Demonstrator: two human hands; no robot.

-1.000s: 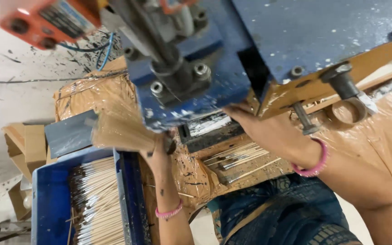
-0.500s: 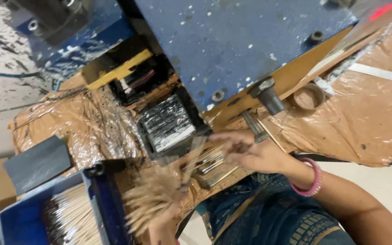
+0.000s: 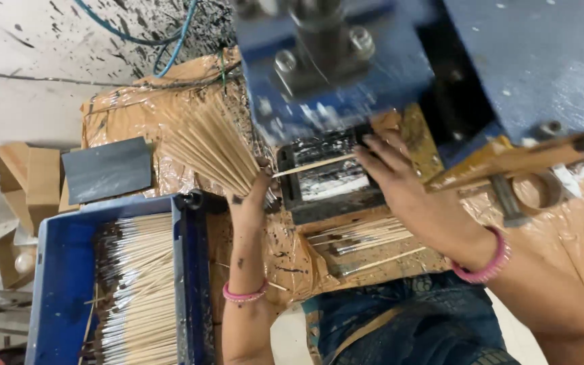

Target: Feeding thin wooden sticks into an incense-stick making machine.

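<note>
Raised since before, left hand (image 3: 255, 196) grips fanned sticks (image 3: 207, 145); right hand (image 3: 407, 196) open beside

We see the press (image 3: 346, 67) blurred and cut off at the top; the crate (image 3: 62, 284) runs off the near edge.

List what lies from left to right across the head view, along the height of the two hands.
Brown cardboard box → grey flat slab → fanned bundle of thin wooden sticks → left hand → black ink-smeared metal tray → right hand → brown wooden ring handle.
</note>
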